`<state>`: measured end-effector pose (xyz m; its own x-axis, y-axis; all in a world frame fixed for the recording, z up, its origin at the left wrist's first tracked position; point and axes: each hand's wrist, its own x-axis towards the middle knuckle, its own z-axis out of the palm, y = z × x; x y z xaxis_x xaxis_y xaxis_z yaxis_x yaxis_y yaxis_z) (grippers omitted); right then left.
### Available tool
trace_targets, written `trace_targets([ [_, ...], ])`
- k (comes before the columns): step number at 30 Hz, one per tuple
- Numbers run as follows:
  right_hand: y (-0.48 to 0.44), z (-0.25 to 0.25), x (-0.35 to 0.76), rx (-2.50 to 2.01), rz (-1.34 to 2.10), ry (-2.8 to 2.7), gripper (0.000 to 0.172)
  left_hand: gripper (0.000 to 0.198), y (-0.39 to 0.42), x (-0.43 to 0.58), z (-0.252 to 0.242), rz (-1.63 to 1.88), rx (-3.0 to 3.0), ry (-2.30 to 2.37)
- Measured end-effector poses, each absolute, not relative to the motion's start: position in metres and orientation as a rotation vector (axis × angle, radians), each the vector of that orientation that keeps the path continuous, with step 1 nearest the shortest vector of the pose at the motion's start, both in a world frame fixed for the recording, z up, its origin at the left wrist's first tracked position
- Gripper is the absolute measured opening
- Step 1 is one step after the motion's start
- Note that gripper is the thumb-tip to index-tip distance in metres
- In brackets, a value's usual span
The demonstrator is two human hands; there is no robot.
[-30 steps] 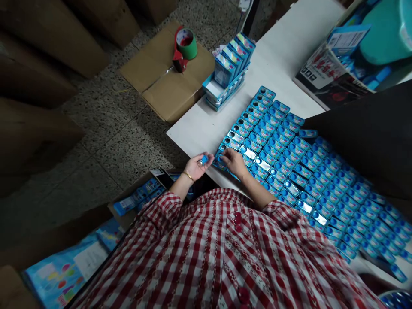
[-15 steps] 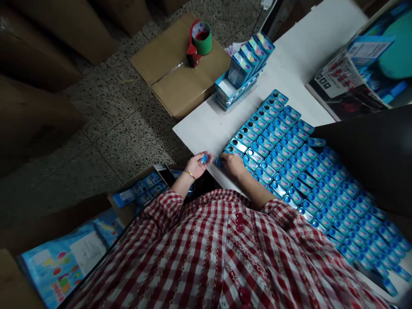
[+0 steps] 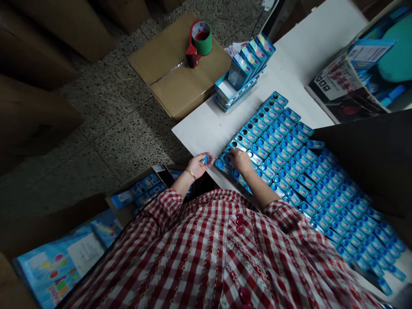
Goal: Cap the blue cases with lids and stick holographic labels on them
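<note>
Rows of small blue packets [image 3: 289, 154] with clear windows cover the white table [image 3: 206, 124]. My left hand [image 3: 198, 165] hovers at the table's near-left edge, fingers curled round a small blue item [image 3: 204, 160]. My right hand [image 3: 240, 160] rests palm down on the packets at the near-left corner of the array, its fingers bent over them. Whether it grips one I cannot tell. A gold bangle [image 3: 190, 173] circles my left wrist.
A blue display tray of upright boxes [image 3: 241, 73] stands at the table's far side. A printed carton [image 3: 350, 81] lies at the right. On the floor lie a flattened cardboard box [image 3: 180, 73] with a green tape dispenser [image 3: 200, 40], and an open carton of blue packs [image 3: 138, 191].
My right hand has slid a little farther onto the packets, away from the corner. My left hand stays put with the blue item. The view has shifted slightly.
</note>
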<state>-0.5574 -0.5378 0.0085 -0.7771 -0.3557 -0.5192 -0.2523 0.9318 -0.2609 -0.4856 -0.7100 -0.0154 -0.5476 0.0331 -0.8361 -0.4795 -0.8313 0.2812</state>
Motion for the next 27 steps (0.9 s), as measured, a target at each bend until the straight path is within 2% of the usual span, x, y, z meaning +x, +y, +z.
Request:
trace_targets([
  [4,-0.549,0.014,-0.554,-0.531,-0.005,2.482,0.024,0.017,-0.707,-0.487,-0.014,2.404,-1.268,0.723],
  [9,-0.55,0.017,-0.557,-0.491,-0.007,2.455,0.028,0.017,-0.707,-0.485,-0.013,2.382,-1.268,0.752],
  [14,-0.559,0.017,-0.566,-0.404,0.046,2.404,0.035,0.007,-0.706,-0.484,-0.014,2.333,-1.199,0.83],
  [24,-0.573,0.009,-0.571,-0.382,0.078,2.426,0.033,0.002,-0.699,-0.481,-0.021,2.264,-1.201,0.975],
  [27,-0.562,0.015,-0.558,-0.344,0.014,2.46,0.031,0.009,-0.695,-0.472,-0.023,2.189,-1.182,1.099],
])
